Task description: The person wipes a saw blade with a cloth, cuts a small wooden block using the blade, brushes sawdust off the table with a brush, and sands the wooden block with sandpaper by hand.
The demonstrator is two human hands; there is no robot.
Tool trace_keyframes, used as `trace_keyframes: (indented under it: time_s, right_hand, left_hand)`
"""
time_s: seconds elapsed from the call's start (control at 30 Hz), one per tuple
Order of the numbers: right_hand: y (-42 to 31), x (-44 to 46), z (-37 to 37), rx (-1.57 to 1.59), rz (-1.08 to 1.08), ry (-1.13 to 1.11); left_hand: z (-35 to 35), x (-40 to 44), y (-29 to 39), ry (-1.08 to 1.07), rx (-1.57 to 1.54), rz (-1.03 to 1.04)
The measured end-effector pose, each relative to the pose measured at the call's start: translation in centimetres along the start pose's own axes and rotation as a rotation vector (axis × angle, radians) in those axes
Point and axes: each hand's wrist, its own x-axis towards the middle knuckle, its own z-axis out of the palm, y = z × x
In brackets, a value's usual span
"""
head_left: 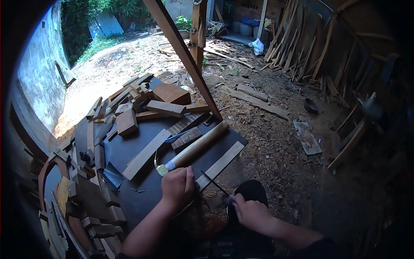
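Note:
My right hand [254,216] is closed around the handle of a slim file [215,182], whose dark, narrow shaft points up and left. My left hand [177,187] makes a fist with the thumb on top, at the near edge of the table. Whatever it grips is dark and mostly hidden beneath it. Just beyond this fist lies a claw hammer [196,146] with a thick wooden handle. A pale wood strip [222,164] runs along the table's right edge, close to the file's tip.
Wood blocks [127,122] and offcuts are heaped across the dark tabletop [116,149]. A blue pen [174,137] rests on a short board. A slanted wooden post [185,56] rises at the table's far corner. Planks [258,102] lie on the chip-covered ground; more lean at the right.

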Motion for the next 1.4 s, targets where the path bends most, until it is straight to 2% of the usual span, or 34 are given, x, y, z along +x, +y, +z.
trace_keyframes:
  time_s: [0.03, 0.23, 0.33, 0.6, 0.7, 0.8, 0.9, 1.13, 1.3, 1.4]
  right_hand:
    - [0.3, -0.5, -0.2, -0.013, 0.029, -0.028]
    - [-0.2, 4.8, 1.4, 0.015, -0.139, 0.135]
    - [0.3, 0.2, 0.2, 0.01, 0.005, -0.003]
    - [-0.2, 4.4, 1.4, 0.008, -0.128, 0.144]
    - [0.4, -0.3, -0.4, -0.007, -0.02, 0.01]
    - [0.8, 0.0, -0.5, -0.014, -0.038, 0.006]
    - [0.3, 4.2, 1.3, -0.024, -0.173, 0.124]
    - [0.7, -0.6, -0.2, 0.005, -0.003, 0.001]
    - [-0.3, 4.2, 0.7, -0.022, -0.15, 0.139]
    - [0.6, 1.1, 0.5, -0.043, -0.067, 0.099]
  left_hand:
    - [0.2, 0.2, 0.3, 0.006, 0.007, 0.001]
    - [0.7, -0.1, 0.2, 0.012, 0.033, -0.012]
    - [0.5, 0.0, 0.5, 0.013, 0.045, -0.024]
    - [0.7, -0.2, 0.2, 0.016, 0.035, -0.002]
    - [0.6, -0.1, 0.4, 0.025, 0.042, -0.003]
    - [0.6, 0.1, 0.6, 0.043, 0.065, -0.009]
    - [0.9, 0.0, 0.8, 0.035, 0.065, 0.0]
    - [0.8, 0.0, 0.3, 0.047, 0.057, 0.0]
    - [1.4, 0.2, 0.0, 0.075, 0.057, 0.015]
    - [1.0, 0.0, -0.2, 0.031, 0.005, -0.036]
